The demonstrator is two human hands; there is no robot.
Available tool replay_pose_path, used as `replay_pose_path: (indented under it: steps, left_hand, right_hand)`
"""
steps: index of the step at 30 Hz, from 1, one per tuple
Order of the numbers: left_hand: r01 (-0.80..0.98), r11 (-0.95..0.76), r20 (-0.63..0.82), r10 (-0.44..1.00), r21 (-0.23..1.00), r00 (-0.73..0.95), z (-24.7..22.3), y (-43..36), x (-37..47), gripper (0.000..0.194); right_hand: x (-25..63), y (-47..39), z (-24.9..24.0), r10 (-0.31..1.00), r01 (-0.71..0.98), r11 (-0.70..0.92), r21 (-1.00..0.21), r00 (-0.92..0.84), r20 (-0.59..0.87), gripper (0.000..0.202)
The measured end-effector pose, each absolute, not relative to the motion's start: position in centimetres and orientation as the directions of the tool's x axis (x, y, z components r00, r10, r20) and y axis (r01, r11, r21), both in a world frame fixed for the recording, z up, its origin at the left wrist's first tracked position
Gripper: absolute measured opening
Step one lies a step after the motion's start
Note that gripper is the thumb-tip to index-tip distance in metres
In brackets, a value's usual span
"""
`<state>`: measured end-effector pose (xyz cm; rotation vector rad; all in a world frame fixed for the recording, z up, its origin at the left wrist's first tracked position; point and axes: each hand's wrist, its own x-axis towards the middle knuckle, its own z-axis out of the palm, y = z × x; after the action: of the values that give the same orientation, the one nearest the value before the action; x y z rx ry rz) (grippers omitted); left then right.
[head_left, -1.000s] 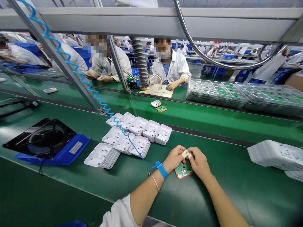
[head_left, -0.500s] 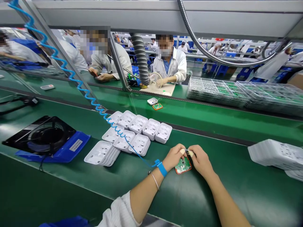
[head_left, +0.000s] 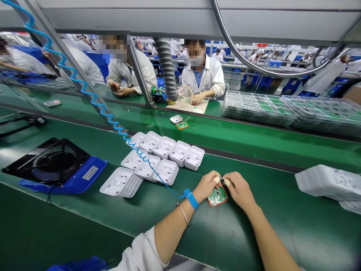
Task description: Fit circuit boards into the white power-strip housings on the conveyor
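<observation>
A green circuit board with an orange-red edge (head_left: 218,196) is at the green bench, just below my fingertips. My left hand (head_left: 208,185), with a blue strap at the wrist, is closed in a pinch at the board's upper edge. Close against it, my right hand (head_left: 237,189) pinches too, its fingertips nearly touching the left ones. Between them shows a small dark part (head_left: 222,180), too small to name. Pale covers sit on some fingertips. What each hand grips is largely hidden.
Stacked white plastic shells (head_left: 165,171) stand left of my hands, more shells (head_left: 328,184) at the right. A black fan (head_left: 58,160) lies on a blue bin. Beyond, a conveyor (head_left: 254,145) carries a shell and a board. Clear trays (head_left: 259,107) and co-workers are behind. A coiled blue cord reaches my wrist.
The shell and board on the conveyor, and a white item further left, have moved left. The co-worker's hand opposite has shifted. My hands have hardly moved.
</observation>
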<state>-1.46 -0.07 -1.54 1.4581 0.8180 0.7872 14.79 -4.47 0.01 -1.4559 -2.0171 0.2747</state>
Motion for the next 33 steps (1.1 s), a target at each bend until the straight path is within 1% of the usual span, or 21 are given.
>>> replay_pose_path:
  steps: [8, 12, 17, 20, 23, 25, 27, 30, 31, 33]
  left_hand:
    - [0.062, -0.061, 0.018, 0.843, 0.996, 0.538, -1.5, -0.2, -1.5, 0.015]
    - [0.112, -0.107, 0.034, 0.853, 0.988, 0.521, -1.5, -0.2, -1.5, 0.015]
    - [0.205, -0.153, 0.036, 0.876, 0.967, 0.481, -1.5, -0.5, -1.4, 0.013]
    - [0.281, -0.204, 0.06, 0.892, 0.938, 0.448, -1.4, -0.6, -1.3, 0.013]
    - [0.397, -0.291, 0.108, 0.9, 0.871, 0.422, -1.5, -0.3, -1.2, 0.013]
    - [0.47, -0.326, 0.127, 0.905, 0.82, 0.406, -1.6, -0.1, -1.1, 0.015]
    - [0.547, -0.342, 0.167, 0.924, 0.764, 0.344, -1.5, -0.4, -1.0, 0.015]
    - [0.642, -0.391, 0.307, 0.92, 0.66, 0.244, -0.7, -2.0, -1.2, 0.019]
    - [0.655, -0.434, 0.357, 0.898, 0.619, 0.257, -0.2, -2.7, -1.4, 0.02]
    - [0.657, -0.54, 0.429, 0.835, 0.526, 0.344, 1.2, -3.7, -2.0, 0.017]
  right_hand:
    - [15.0, -4.5, 0.1, 0.917, 0.771, 0.365, -0.522, -0.2, 0.345, 0.019]
    - [14.8, -4.4, -0.1, 0.911, 0.763, 0.379, -0.525, -0.206, 0.358, 0.018]
    - [14.6, -4.3, -0.5, 0.905, 0.788, 0.38, -0.483, -0.21, 0.369, 0.018]
    - [14.3, -4.2, -0.9, 0.897, 0.821, 0.384, -0.422, -0.222, 0.383, 0.018]
    - [13.7, -3.8, -1.1, 0.885, 0.864, 0.388, -0.32, -0.253, 0.39, 0.022]
    - [13.5, -3.3, -1.2, 0.879, 0.873, 0.393, -0.29, -0.264, 0.397, 0.023]
    - [13.7, -2.9, -1.2, 0.867, 0.872, 0.382, -0.306, -0.224, 0.444, 0.021]
    - [14.9, -2.6, -1.5, 0.844, 0.881, 0.294, -0.371, -0.057, 0.533, 0.025]
    - [15.3, -2.6, -1.7, 0.848, 0.885, 0.257, -0.389, -0.014, 0.53, 0.023]
    - [15.7, -2.6, -2.1, 0.881, 0.895, 0.209, -0.394, 0.003, 0.474, 0.017]
